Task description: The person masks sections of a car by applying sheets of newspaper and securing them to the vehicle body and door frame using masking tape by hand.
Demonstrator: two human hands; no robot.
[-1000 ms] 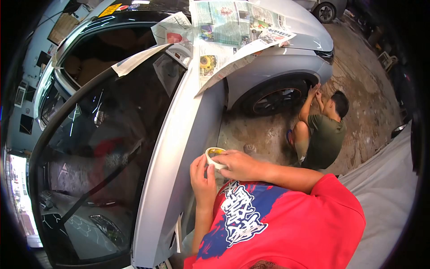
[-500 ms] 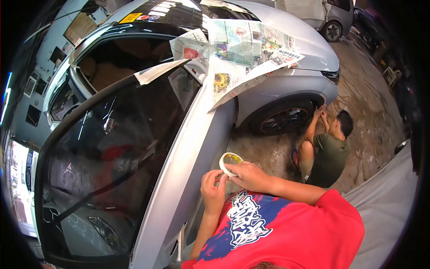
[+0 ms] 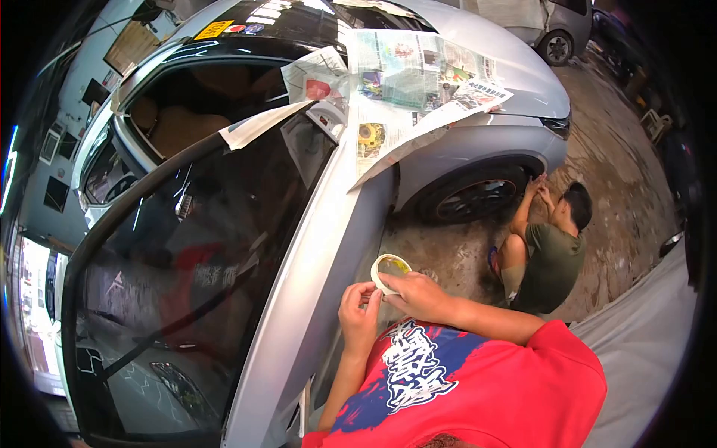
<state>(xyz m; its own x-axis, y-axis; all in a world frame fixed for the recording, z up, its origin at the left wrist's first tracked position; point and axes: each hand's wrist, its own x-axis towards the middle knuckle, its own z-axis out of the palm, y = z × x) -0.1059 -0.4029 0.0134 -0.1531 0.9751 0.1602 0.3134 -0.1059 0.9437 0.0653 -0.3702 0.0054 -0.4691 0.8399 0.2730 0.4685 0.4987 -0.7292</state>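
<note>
The roll of tape (image 3: 378, 281) sits between the person's two hands, the left hand (image 3: 360, 313) at its lower rim and the right hand (image 3: 420, 294) on its right side. Left of both, as I see it, stands the car door (image 3: 299, 299); over its window frame (image 3: 142, 175), towards the front corner, lies a paper strip (image 3: 265, 125). Ahead, newspaper (image 3: 407, 78) covers part of the fender (image 3: 478, 145), its lowest corner hanging beside the door's front end. Beneath the fender is the front wheel (image 3: 482, 201). Right of that, a co-worker (image 3: 556, 261) crouches on the floor (image 3: 612, 153), hands by the wheel arch's front edge. Another vehicle (image 3: 556, 48) stands beyond the bonnet (image 3: 493, 41); a cover sheet (image 3: 650, 336) lies along the right.
</note>
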